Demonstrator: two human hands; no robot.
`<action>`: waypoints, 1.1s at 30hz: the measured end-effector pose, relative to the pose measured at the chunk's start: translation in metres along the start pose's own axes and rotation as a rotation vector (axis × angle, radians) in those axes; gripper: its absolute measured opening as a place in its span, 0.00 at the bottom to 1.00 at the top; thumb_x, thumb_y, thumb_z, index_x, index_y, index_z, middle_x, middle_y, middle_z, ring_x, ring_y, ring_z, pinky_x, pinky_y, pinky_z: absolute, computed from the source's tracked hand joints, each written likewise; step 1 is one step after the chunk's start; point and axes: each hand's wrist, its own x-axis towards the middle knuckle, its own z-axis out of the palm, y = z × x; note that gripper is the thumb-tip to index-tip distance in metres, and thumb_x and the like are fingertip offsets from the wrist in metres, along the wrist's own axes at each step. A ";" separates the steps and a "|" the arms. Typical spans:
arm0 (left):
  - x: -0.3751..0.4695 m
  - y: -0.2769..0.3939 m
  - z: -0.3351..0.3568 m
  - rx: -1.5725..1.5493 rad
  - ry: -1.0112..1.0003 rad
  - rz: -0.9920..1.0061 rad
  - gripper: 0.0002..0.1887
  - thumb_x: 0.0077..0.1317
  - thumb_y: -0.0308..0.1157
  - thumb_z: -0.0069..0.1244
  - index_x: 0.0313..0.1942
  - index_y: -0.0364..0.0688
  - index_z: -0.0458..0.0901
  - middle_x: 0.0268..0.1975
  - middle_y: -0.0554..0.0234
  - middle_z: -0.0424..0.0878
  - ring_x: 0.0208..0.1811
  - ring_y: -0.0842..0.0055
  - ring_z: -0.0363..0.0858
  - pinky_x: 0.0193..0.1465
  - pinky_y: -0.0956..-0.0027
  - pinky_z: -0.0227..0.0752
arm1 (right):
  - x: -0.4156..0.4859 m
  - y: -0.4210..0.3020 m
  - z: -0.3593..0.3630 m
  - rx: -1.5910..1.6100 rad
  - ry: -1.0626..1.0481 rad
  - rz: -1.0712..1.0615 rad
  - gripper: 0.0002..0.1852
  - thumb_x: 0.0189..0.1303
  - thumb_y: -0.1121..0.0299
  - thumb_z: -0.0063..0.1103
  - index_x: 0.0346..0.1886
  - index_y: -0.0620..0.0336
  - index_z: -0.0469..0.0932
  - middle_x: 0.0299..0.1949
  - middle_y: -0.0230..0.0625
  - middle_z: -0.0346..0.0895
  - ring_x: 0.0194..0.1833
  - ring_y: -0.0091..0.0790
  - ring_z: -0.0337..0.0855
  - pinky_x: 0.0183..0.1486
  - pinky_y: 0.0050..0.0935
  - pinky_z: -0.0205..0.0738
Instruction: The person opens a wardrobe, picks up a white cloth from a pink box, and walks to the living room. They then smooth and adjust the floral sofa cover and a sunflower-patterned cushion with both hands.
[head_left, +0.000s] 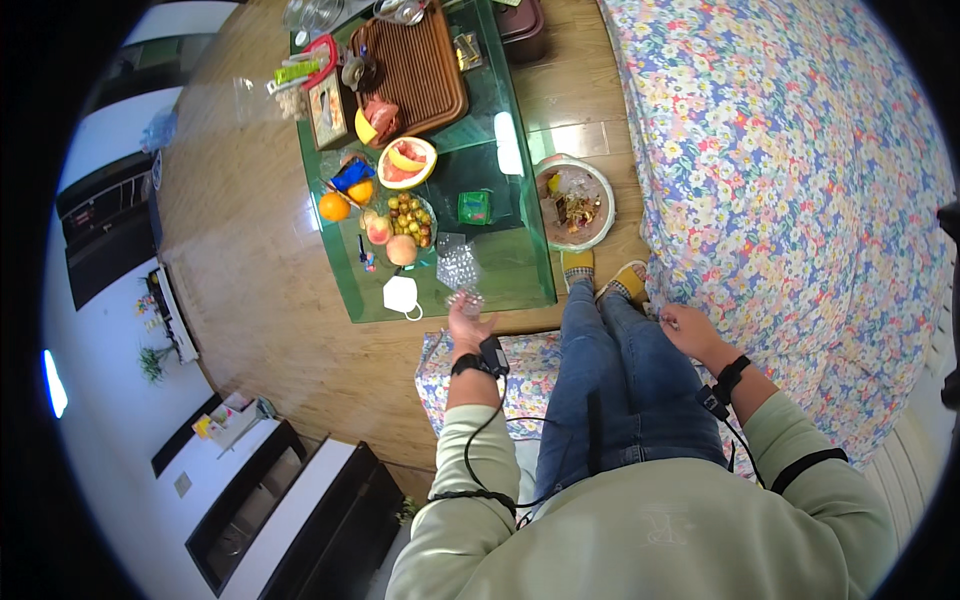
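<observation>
My left hand is at the near edge of the glass table, palm turned up. Its fingers hold crumpled clear bubbled plastic; more of this clear plastic lies flat just beyond on the glass. To its left is a white face mask with an ear loop. Further off sit a peach and a bowl of green-brown jujubes. My right hand rests by the edge of the floral cover, right of my legs. Its fingers are curled, and what lies inside them is hidden.
Oranges, a cut pomelo, a tissue box and a ribbed wooden tray occupy the table. A green packet shows at its right. A lined waste bin stands on the floor beside my yellow slippers.
</observation>
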 end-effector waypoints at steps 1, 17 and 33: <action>0.012 0.009 -0.003 0.052 0.010 0.014 0.24 0.72 0.45 0.53 0.67 0.56 0.78 0.74 0.72 0.74 0.79 0.66 0.64 0.79 0.34 0.54 | 0.005 0.000 0.002 0.001 -0.011 0.051 0.12 0.71 0.63 0.64 0.51 0.56 0.85 0.43 0.45 0.90 0.47 0.52 0.90 0.50 0.47 0.83; 0.024 -0.010 -0.080 1.513 0.168 0.473 0.25 0.71 0.37 0.52 0.63 0.32 0.83 0.62 0.36 0.86 0.66 0.43 0.83 0.70 0.49 0.74 | -0.013 0.012 0.014 0.422 0.183 0.441 0.13 0.72 0.63 0.67 0.50 0.63 0.86 0.37 0.40 0.89 0.39 0.36 0.90 0.46 0.35 0.83; -0.140 -0.019 0.007 1.309 -0.351 0.122 0.19 0.77 0.38 0.47 0.61 0.43 0.87 0.54 0.61 0.90 0.59 0.69 0.86 0.62 0.57 0.77 | -0.126 0.155 -0.014 0.760 0.281 0.580 0.16 0.72 0.63 0.61 0.49 0.68 0.87 0.36 0.42 0.90 0.34 0.38 0.90 0.35 0.36 0.83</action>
